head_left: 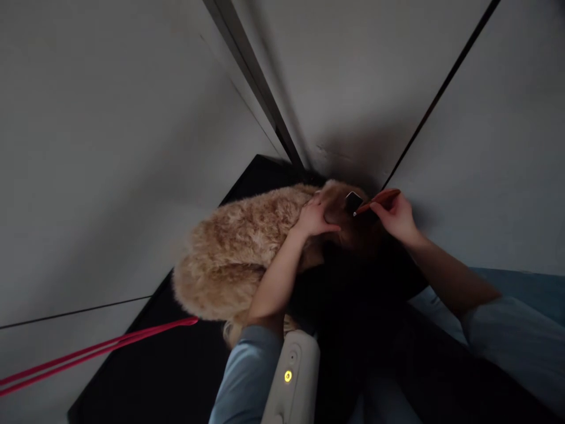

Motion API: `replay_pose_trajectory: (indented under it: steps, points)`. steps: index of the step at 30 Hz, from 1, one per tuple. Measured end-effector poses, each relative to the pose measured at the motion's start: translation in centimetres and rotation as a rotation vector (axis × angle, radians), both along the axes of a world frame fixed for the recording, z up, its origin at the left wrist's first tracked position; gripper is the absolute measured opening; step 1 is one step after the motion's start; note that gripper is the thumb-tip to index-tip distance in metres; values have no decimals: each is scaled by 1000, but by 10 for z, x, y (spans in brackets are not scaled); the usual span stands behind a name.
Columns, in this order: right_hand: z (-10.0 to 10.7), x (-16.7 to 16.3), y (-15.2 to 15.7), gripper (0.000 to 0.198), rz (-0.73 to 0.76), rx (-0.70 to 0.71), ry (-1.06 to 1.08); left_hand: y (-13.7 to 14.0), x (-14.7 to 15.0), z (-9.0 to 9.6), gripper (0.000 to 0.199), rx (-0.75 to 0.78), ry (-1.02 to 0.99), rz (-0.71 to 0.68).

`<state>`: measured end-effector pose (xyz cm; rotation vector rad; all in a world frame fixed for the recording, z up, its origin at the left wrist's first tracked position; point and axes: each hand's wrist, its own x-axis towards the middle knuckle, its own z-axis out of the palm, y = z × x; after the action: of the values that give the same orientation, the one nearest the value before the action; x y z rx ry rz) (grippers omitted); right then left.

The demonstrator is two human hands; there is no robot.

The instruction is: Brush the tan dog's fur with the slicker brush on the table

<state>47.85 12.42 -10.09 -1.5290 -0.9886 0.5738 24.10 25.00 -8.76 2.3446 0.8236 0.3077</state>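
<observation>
Two hands on a curly tan dog, grooming its head.

We see the dog lying on a black bench, a red leash trailing behind it. Our left hand rests flat on its head, fingers spread; our right hand, beside the head, grips a brush.

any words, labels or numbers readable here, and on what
None can be read. The white device at the bottom edge shows only a lit yellow dot and small unmarked buttons. The brush in the right hand, held at the dog that the left hand steadies, shows no lettering.
</observation>
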Motion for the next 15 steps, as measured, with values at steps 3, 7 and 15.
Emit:
replay_pose_trajectory:
  steps: [3, 7, 15]
  points:
    - [6, 9, 3, 32, -120, 62, -43, -1, 15, 9, 100, -26, 148, 91]
    - [18, -3, -6, 28, -318, 190, -124, 12, 25, 8, 80, -126, 80, 155]
    - [11, -50, -18, 28, 164, -24, -47, 40, 36, -13, 23, -494, -188, 393]
